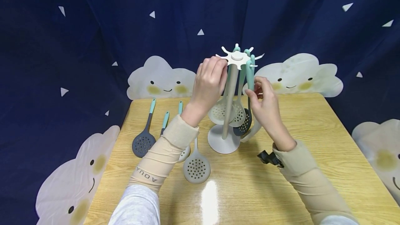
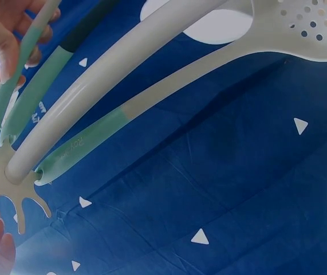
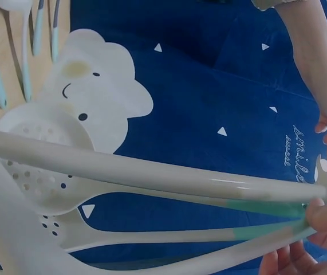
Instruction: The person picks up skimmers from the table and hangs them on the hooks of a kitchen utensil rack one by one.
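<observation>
Here, the right hand (image 1: 265,101) pinches the pale tool (image 1: 250,75) by its handle, right of the rack (image 1: 236,58); the left hand (image 1: 210,79) curls over the rack's top. A sideways pull could tip the rack or unhook the black skimmer (image 1: 244,124). The head view shows that skimmer's bowl; the left wrist view, only its stem.

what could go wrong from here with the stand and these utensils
The held utensil, pinched in the right hand, might slip off the slim hooks if released before it is seated.

The stand could tip or swivel: the hanging utensils crowd its far and right sides, while hooks near the left hand look bare.

The left sleeve passes over the lying utensils and might brush them.
</observation>
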A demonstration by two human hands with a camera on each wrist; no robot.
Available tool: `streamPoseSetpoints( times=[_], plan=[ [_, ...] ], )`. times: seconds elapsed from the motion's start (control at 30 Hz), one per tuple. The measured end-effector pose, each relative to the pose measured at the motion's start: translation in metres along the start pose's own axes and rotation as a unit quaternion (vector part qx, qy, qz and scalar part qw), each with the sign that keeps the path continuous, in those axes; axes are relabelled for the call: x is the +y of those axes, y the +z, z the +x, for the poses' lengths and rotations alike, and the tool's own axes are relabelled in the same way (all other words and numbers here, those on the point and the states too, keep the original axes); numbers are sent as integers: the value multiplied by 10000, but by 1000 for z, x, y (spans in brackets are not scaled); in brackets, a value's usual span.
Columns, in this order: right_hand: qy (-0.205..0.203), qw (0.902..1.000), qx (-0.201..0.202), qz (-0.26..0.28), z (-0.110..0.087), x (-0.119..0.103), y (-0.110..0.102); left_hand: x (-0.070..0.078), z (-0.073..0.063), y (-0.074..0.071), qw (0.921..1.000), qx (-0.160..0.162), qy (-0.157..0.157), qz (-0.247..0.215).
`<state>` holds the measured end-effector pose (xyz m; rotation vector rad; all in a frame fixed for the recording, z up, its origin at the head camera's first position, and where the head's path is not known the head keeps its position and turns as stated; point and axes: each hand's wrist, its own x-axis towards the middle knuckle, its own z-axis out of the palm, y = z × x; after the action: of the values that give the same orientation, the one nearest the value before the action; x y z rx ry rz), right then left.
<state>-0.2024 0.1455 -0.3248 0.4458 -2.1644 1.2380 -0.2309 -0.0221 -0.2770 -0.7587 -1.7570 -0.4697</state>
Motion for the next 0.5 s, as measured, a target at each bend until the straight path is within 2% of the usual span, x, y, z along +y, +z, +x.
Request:
streamPoseSetpoints(
  times=[0.5],
  plan=[
    [161,9998,84,-36,-1,0,5,0,0,0,10000,19,17,23]
  ],
)
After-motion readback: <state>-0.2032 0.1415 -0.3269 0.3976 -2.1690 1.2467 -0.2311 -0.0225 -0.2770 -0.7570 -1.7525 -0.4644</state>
